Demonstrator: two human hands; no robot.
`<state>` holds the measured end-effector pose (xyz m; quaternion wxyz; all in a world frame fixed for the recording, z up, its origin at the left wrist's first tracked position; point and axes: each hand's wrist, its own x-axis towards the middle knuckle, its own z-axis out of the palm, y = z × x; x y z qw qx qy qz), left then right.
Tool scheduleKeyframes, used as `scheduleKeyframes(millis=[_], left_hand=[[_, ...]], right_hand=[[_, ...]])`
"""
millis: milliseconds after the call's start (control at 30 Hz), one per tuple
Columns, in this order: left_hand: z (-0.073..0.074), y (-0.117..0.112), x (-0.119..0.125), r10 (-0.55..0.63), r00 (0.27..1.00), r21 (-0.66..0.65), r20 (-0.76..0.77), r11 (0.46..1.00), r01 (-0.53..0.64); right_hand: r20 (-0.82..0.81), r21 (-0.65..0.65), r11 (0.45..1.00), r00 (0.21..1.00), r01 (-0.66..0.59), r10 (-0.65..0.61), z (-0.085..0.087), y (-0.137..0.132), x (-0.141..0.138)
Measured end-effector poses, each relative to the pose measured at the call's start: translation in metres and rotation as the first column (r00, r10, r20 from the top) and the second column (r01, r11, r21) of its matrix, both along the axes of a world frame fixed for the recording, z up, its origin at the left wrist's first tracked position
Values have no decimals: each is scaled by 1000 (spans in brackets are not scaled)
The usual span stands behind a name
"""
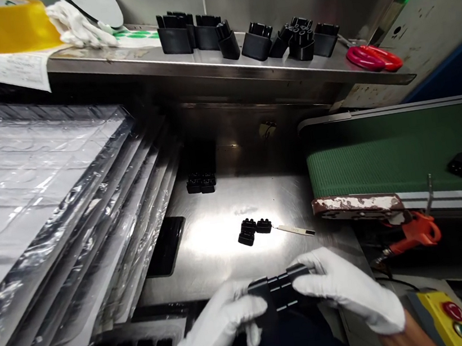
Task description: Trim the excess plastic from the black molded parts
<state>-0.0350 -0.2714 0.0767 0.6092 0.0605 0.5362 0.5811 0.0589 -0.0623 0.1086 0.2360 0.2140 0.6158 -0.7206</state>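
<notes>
Both my hands wear white gloves and hold one black plastic part [281, 291] low over the front of the steel table. My left hand [223, 324] grips its left end between thumb and fingers. At the other end, my right hand [344, 288] pinches it, thumb in front. Several shiny narrow bars run across the part's middle; its underside is hidden. Beyond the hands lie a few small black knobbed pieces [247, 236] beside a thin tool with a pale handle [296, 229]. Farther back sits a cluster of similar black pieces [201, 183].
Stacked clear plastic trays [45, 180] fill the left, by a flat dark slab [166, 247]. Black parts [256, 42] and red-handled pliers [373, 58] rest on the shelf [127, 62]. At right are a green conveyor belt [381, 153], an orange air gun [413, 234] and a yellow button box [443, 315].
</notes>
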Motion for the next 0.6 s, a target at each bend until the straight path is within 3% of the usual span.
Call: scheduleKeyframes(millis=[100, 200, 300, 400, 500, 600], left_hand=[[13, 0, -1, -14, 967, -62, -254, 998, -2], [16, -2, 2, -18, 846, -82, -533, 996, -31], [8, -6, 7, 68, 660, 71, -748, 997, -23], [3, -7, 10, 203, 411, 226, -889, 974, 7], [5, -7, 13, 302, 181, 302, -936, 953, -31], [3, -8, 22, 420, 38, 407, -907, 895, -183]], right_hand=[[-96, 85, 996, 995, 9, -1, 5, -2, 4], [-171, 307, 949, 985, 76, -23, 8, -7, 10], [-370, 460, 867, 929, 193, -11, 4, -11, 16], [-642, 459, 814, 766, 356, 27, -3, -14, 21], [-777, 450, 773, 623, 447, 92, -7, -18, 24], [-804, 516, 699, 561, 496, 195, -9, -23, 29]])
